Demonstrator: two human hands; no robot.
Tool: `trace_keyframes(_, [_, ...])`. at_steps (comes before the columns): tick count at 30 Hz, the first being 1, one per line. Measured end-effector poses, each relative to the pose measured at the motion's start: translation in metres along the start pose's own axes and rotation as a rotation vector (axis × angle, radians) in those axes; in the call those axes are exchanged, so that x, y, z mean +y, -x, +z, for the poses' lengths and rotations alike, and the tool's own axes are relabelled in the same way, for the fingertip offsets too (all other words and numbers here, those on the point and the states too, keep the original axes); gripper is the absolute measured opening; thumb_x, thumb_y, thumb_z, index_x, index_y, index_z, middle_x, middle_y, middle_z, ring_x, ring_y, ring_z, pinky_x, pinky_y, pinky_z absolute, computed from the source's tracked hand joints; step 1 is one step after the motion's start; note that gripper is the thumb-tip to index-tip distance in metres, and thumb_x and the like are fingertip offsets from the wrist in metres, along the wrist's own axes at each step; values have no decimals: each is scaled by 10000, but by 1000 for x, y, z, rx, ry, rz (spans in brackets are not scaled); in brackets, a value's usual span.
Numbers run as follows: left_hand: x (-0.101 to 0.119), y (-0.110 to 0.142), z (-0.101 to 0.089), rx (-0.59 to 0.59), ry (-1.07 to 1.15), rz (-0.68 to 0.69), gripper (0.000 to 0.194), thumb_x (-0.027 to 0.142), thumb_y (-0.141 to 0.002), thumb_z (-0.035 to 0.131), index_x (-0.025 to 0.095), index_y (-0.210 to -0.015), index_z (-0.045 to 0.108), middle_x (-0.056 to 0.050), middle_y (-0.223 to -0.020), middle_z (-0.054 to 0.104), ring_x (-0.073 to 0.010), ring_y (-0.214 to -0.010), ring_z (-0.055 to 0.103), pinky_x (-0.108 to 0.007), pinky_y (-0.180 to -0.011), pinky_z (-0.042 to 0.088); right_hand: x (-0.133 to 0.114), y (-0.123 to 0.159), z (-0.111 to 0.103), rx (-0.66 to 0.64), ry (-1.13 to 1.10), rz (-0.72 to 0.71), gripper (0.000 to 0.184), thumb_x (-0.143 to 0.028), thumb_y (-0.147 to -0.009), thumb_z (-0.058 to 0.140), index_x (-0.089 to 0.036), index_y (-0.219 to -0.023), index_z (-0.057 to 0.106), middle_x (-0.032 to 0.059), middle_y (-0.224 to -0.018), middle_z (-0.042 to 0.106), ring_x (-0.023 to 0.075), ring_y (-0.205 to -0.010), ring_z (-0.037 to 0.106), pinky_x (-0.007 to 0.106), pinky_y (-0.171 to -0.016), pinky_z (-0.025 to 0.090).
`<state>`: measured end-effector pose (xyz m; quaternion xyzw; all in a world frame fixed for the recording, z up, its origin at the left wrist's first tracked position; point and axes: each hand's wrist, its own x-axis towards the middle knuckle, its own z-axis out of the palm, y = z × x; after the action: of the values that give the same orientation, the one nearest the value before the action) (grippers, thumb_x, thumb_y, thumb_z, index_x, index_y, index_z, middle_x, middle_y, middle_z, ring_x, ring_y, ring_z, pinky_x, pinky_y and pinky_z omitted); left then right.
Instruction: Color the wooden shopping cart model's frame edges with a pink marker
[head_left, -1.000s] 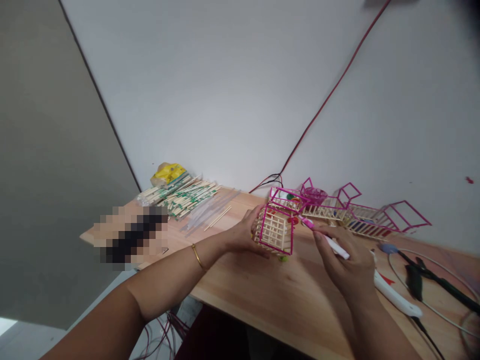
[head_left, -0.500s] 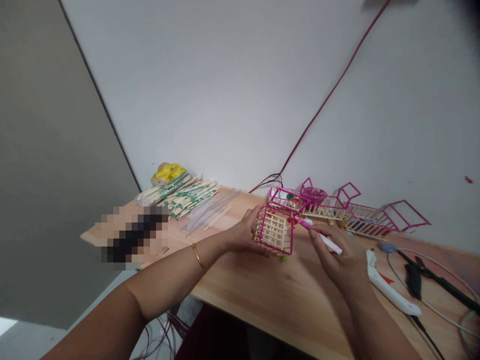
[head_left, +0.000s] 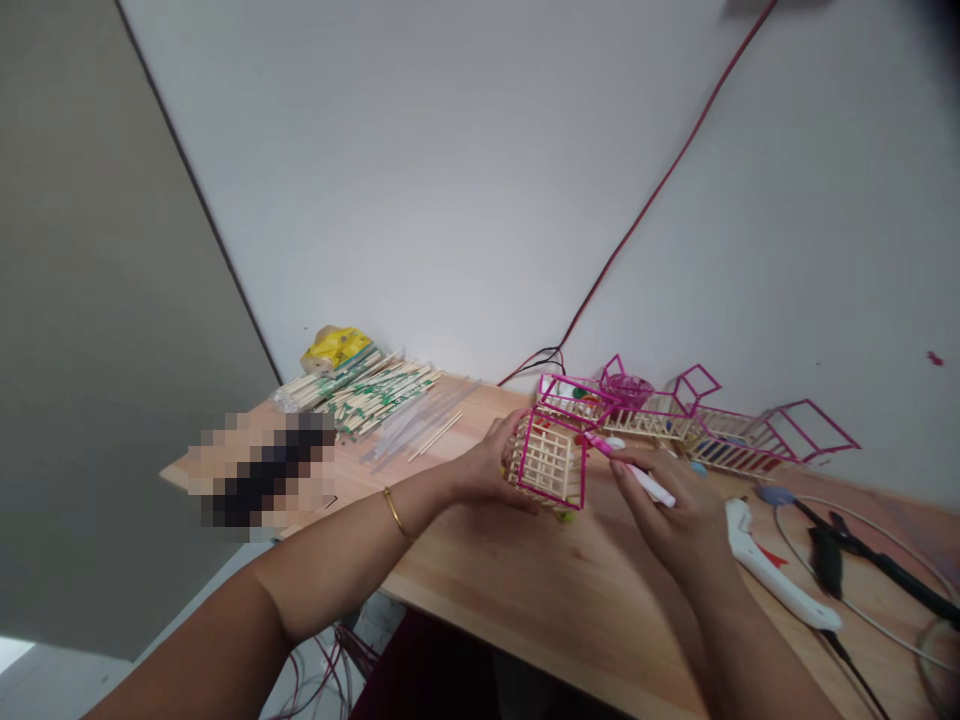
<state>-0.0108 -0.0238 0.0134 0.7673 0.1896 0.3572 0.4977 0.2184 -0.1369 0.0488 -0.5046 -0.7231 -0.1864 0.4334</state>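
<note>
Tilted above the table is a small stick basket with a lattice of pale wooden sticks and pink-painted edges. My left hand grips it from its left side, with some fingers hidden behind it. My right hand is closed around a white paintbrush-like pen with a pink front end. The pen's tip is at the basket's upper right corner; whether it touches cannot be made out.
Several pink-edged stick frames stand along the wall. A white glue gun and cables lie at right on the wooden table. Packed sticks, two loose sticks and a yellow bag lie at back left.
My right hand and the pen have shifted a little left and down, bringing the tip closer to the basket's corner. My left hand and the basket stay almost still.
</note>
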Motion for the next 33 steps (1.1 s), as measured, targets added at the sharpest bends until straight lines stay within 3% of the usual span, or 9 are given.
trace_keyframes(18, [0, 0, 0, 13, 17, -19, 1302, 222, -371, 964, 265, -1487, 294, -152, -1483, 369, -369, -1375, 424, -532, -1141, 385, 2, 0, -2, -40, -64, 5, 113, -226, -904, 595, -236, -993, 663, 46, -920, 708, 189, -858, 656, 332, -753, 488])
trace_keyframes(21, [2, 0, 0, -24, 116, -38, 1292, 202, -414, 953, 281, -1504, 262, -163, -1531, 354, -358, -1335, 491, -501, -1093, 442, -2, -1, -5, -25, -137, 61, 118, -241, -909, 588, -242, -1004, 659, 52, -955, 702, 190, -877, 665, 326, -764, 507])
trace_keyframes(24, [4, 0, -3, -106, 228, -76, 1197, 220, -525, 924, 295, -1509, 248, -157, -1490, 459, -335, -1283, 557, -479, -1039, 483, -5, -1, -6, -23, -164, 153, 137, -282, -901, 606, -247, -1024, 655, 41, -962, 706, 177, -850, 665, 300, -743, 516])
trace_keyframes(30, [5, -3, -19, -258, 285, -46, 926, 264, -697, 825, 235, -1487, 343, -156, -1493, 470, -327, -1371, 471, -444, -1085, 428, -4, 3, -9, 77, -248, 349, 135, -359, -848, 670, -232, -891, 681, 15, -814, 696, 127, -640, 599, 233, -549, 453])
trace_keyframes(33, [3, -4, -31, -181, 217, -100, 926, 298, -701, 815, 233, -1493, 340, -155, -1495, 455, -318, -1365, 461, -432, -1100, 407, 3, 7, -9, 173, -350, 443, 181, -396, -805, 708, -221, -843, 681, 9, -767, 678, 137, -668, 607, 249, -599, 476])
